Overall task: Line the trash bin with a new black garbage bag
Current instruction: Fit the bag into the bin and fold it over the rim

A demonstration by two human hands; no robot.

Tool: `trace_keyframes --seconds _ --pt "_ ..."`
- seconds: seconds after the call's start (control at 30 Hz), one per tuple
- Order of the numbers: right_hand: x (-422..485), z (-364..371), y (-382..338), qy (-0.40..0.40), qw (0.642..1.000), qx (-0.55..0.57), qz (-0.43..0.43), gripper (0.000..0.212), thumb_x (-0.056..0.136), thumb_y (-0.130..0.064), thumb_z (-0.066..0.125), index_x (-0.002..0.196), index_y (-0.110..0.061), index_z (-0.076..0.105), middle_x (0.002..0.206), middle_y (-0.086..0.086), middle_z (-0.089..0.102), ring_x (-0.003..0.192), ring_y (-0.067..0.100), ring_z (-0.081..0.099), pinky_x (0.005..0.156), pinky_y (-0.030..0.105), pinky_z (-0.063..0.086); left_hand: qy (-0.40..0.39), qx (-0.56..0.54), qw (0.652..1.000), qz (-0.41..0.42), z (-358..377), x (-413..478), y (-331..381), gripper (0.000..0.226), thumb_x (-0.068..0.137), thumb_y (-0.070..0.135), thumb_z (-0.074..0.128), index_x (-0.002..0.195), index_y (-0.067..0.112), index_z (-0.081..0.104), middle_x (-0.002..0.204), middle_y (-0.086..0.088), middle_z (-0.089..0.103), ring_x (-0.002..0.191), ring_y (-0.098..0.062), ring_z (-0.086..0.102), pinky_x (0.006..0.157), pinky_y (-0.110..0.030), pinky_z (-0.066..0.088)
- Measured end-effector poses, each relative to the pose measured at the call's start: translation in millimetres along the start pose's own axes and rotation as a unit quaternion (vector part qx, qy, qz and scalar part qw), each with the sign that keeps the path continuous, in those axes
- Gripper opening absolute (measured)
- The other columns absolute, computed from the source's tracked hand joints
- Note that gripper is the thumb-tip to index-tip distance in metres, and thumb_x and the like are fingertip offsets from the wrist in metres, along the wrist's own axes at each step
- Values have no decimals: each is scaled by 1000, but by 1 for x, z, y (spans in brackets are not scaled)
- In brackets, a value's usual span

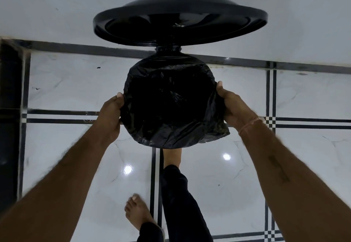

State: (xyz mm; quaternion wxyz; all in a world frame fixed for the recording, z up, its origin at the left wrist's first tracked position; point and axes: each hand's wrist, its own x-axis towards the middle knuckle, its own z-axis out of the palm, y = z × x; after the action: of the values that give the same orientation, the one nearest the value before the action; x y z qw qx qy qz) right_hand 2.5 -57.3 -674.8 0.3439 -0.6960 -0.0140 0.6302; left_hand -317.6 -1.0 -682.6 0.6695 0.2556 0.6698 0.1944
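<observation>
Both hands, left hand (pixel 111 112) at nine o'clock and right hand (pixel 232 107) at three, each grip clamped on the black garbage bag (pixel 171 120), fold it over the pedal bin (pixel 167 52) rim beneath its raised lid (pixel 180 19); judged next: tug the skirt down evenly.

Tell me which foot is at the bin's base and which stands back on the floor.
The far foot, its toes hidden under the bagged bin, is at the base. The near foot stands flat on the tile, toes in full view, well short of the bin.
</observation>
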Motion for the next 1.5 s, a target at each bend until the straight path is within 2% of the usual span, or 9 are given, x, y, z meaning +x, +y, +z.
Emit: trace_keyframes --seconds 0.1,0.2,0.37,0.53,0.7,0.8,1.0,1.27,1.5 --pt "-3 5 -9 10 999 42 26 48 103 -51 50 119 -11 72 117 6 78 94 15 77 73 31 60 36 -77 995 -56 9 1 9 29 107 40 47 100 25 71 109 7 71 111 -14 64 97 -38 50" --pt "-10 6 1 112 991 -20 -72 34 98 -47 64 94 -15 72 78 -6 74 67 8 69 54 21 56 112 -91 989 -32 19 0 3 25 103 41 58 90 21 68 90 7 69 84 -9 65 75 -26 53" --pt "-22 11 29 291 918 -166 -210 27 92 -48 66 92 -22 70 80 -6 71 77 12 67 85 39 59 201 -85 973 76 24 -10 -13 29 100 39 63 80 18 61 73 5 58 66 -7 55 64 -20 49" --pt "-32 21 42 270 949 0 -164 34 86 -35 81 106 -10 71 93 11 76 88 27 76 84 43 64 154 -123 976 95 24 -23 -24 9 102 20 61 106 19 69 90 4 71 84 -11 68 75 -24 59" --pt "-23 18 42 225 956 189 -26 47 87 -37 80 112 2 73 110 17 77 101 35 74 90 46 62 173 -238 956 5 21 -22 -29 12 95 21 72 86 17 65 86 5 73 82 -11 72 64 -23 59" --pt "-13 14 46 188 962 199 18 68 71 -57 83 114 -5 75 112 13 78 104 33 74 92 48 60 167 -240 956 -22 25 -30 -32 21 94 33 72 81 18 64 87 5 73 83 -11 72 65 -26 61" --pt "-33 5 60 93 974 204 -7 39 99 -40 64 121 -9 73 109 3 78 109 23 72 98 42 57 87 -268 957 -61 24 -51 -50 29 101 47 57 116 25 69 117 7 70 122 -20 63 103 -44 52" --pt "-32 8 72 50 960 277 10 55 106 -37 47 150 -4 50 148 19 57 137 35 55 96 45 58 53 -416 904 -86 31 -52 -67 39 101 35 55 131 13 65 130 -9 72 110 -21 74 84 -34 63" --pt "-47 -10 104 26 969 241 -41 32 108 -30 48 131 -17 67 122 -1 74 112 15 70 95 36 58 61 -416 895 -148 34 -70 -85 39 100 38 60 132 16 66 124 -3 72 115 -25 66 87 -46 56"
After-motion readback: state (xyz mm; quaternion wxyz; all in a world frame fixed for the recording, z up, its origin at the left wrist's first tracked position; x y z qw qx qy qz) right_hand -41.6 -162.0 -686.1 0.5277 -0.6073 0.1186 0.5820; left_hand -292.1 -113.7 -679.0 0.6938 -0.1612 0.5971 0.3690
